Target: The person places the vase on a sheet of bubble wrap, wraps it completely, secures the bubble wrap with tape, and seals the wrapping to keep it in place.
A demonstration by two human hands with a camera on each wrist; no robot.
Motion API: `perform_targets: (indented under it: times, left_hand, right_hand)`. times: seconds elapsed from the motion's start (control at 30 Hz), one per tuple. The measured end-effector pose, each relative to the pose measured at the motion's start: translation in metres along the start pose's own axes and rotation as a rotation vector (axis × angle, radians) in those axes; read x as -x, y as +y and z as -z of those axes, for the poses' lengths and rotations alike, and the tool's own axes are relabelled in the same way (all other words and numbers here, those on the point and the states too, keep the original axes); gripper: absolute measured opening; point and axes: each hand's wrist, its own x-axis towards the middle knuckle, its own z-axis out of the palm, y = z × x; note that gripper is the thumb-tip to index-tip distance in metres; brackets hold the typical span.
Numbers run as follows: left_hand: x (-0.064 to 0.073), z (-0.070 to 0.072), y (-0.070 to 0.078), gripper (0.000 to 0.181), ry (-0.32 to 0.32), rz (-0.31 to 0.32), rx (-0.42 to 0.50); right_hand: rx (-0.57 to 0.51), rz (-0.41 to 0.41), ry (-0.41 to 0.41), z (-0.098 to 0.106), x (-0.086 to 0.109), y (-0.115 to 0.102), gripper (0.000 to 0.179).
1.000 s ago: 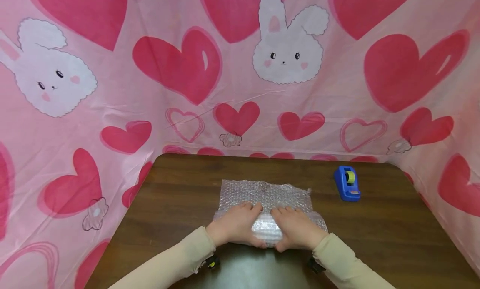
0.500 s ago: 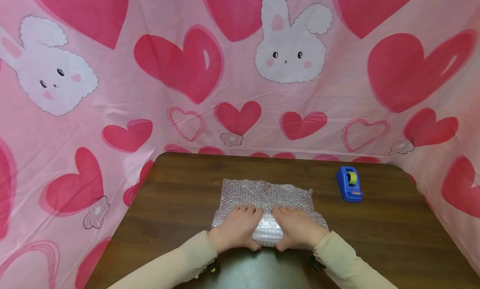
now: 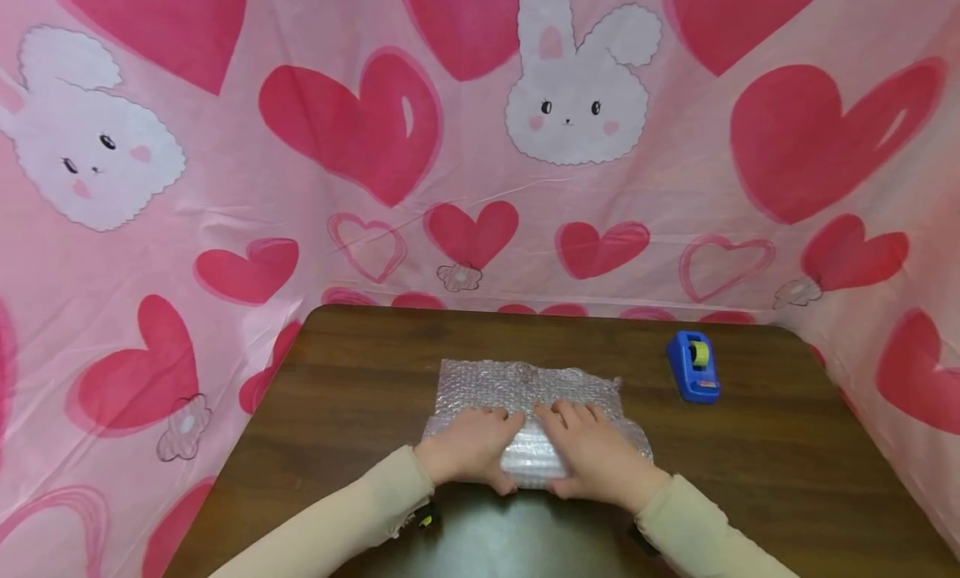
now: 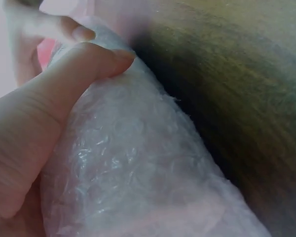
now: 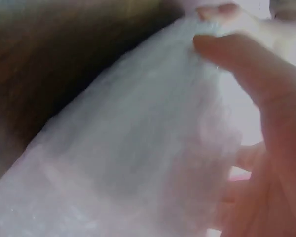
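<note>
A bubble wrap sheet (image 3: 525,386) lies on the dark wooden table, its near part folded or rolled into a thick bundle (image 3: 532,461). My left hand (image 3: 474,446) grips the bundle's left part, fingers over the top and thumb on the near side. On the right part, my right hand (image 3: 600,457) holds it the same way, with a gap between the two hands. Both wrist views show the thumbs along the near face of the bubble wrap (image 4: 128,148). Whatever may be inside the bundle is hidden.
A blue tape dispenser (image 3: 693,368) with a yellowish roll stands at the back right of the table (image 3: 360,369). Behind and at both sides hangs a pink cloth (image 3: 465,178) printed with hearts and rabbits.
The right hand has shifted slightly, its fingers reaching a little farther up over the bundle. The left hand and the bubble wrap stay nearly in place; the head view has swayed slightly.
</note>
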Motion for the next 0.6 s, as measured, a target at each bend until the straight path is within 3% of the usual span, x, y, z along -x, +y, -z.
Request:
perform_targets:
  times: [0.1, 0.27, 0.43, 0.6]
  left_hand:
    - [-0.001, 0.004, -0.002, 0.081, -0.045, 0.008, 0.064]
    - [-0.003, 0.008, -0.004, 0.079, -0.101, 0.029, 0.166]
    - [-0.004, 0.012, -0.006, 0.085, -0.144, 0.057, 0.245]
    - [-0.002, 0.009, -0.009, 0.093, -0.149, 0.074, 0.324]
  right_hand:
    - [0.079, 0.024, 0.036, -0.002, 0.006, -0.007, 0.099]
    - [0.089, -0.016, 0.060, -0.011, 0.009, -0.008, 0.110]
    - [0.059, -0.026, 0.099, -0.016, 0.006, -0.002, 0.095]
    - [0.031, -0.013, 0.087, -0.015, 0.005, 0.001, 0.086]
